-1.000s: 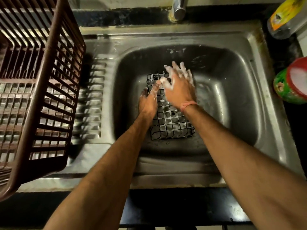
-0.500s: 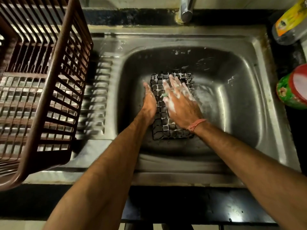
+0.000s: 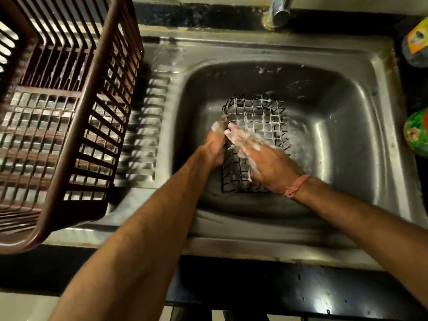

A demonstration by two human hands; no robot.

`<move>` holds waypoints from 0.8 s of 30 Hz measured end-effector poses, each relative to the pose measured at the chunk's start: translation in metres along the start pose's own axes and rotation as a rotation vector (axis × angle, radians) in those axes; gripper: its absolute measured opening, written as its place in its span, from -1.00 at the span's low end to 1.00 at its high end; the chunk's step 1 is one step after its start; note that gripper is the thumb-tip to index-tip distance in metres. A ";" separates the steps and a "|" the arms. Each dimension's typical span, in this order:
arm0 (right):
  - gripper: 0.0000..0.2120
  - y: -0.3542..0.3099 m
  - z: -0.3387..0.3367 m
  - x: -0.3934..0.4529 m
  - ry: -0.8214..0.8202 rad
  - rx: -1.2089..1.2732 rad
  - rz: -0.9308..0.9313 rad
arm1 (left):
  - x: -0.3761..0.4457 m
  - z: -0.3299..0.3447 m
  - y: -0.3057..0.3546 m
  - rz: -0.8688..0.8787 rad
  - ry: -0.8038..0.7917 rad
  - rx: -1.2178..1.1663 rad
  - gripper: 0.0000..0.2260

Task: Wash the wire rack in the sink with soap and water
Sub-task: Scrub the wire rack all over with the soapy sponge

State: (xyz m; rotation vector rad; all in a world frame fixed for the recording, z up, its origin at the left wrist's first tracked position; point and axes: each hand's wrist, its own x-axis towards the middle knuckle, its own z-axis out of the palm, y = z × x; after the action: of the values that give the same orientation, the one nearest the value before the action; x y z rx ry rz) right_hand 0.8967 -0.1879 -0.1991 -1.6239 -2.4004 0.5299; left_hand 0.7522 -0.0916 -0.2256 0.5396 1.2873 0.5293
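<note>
Dim kitchen light falls on a steel sink [image 3: 382, 158], where the wire rack [image 3: 259, 121] lies flat on the basin floor, streaked with white suds. Its left edge is steadied by the left hand [image 3: 214, 147]; whether those fingers curl round the wire cannot be told, as they are hidden. The right hand [image 3: 266, 161] is laid flat on the grid, fingers straight and soapy, gripping nothing.

Scrubbing appears to be well under way, with rinsing not yet begun: no water is seen coming from the tap [image 3: 279, 12]. The step would be done best if lather were worked along both directions of the wires and into the crossings, with the rack held firmly so it cannot slide. The underside should probably be turned up as well.

To the left, a brown basket [image 3: 76, 135] stands tilted on the drainboard, and nothing is seen inside it. Two containers [image 3: 416, 133] sit at the right edge; their contents cannot be made out.
</note>
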 end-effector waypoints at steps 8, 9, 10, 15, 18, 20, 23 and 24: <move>-0.41 -0.003 -0.010 0.009 0.376 0.657 0.330 | -0.015 -0.003 0.023 0.081 -0.025 -0.124 -0.79; -0.39 -0.006 -0.012 0.012 0.451 0.737 0.383 | -0.017 -0.002 0.023 0.122 -0.034 -0.099 -0.73; -0.41 -0.009 -0.016 0.016 0.511 0.746 0.415 | -0.020 0.000 0.025 0.156 -0.035 -0.082 -0.69; -0.49 -0.003 -0.047 0.051 0.568 0.713 0.447 | -0.026 0.020 0.030 0.298 0.036 -0.021 -0.70; -0.54 0.020 -0.067 0.079 0.580 0.553 0.436 | -0.035 0.036 0.029 0.337 0.034 -0.045 -0.63; -0.59 0.029 -0.075 0.091 0.513 0.448 0.401 | -0.034 0.046 0.023 0.365 0.042 -0.063 -0.58; -0.60 0.029 -0.068 0.084 0.319 0.203 0.376 | -0.026 0.055 0.015 0.439 0.069 -0.033 -0.57; -0.51 0.026 -0.064 0.074 0.274 0.149 0.332 | -0.024 0.058 0.014 0.459 0.077 -0.028 -0.62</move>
State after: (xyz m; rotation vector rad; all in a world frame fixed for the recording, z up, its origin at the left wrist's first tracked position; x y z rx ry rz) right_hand 0.9136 -0.0991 -0.1540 -1.8988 -1.8657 0.4874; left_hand 0.8030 -0.1014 -0.1876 0.8034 1.2278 0.9546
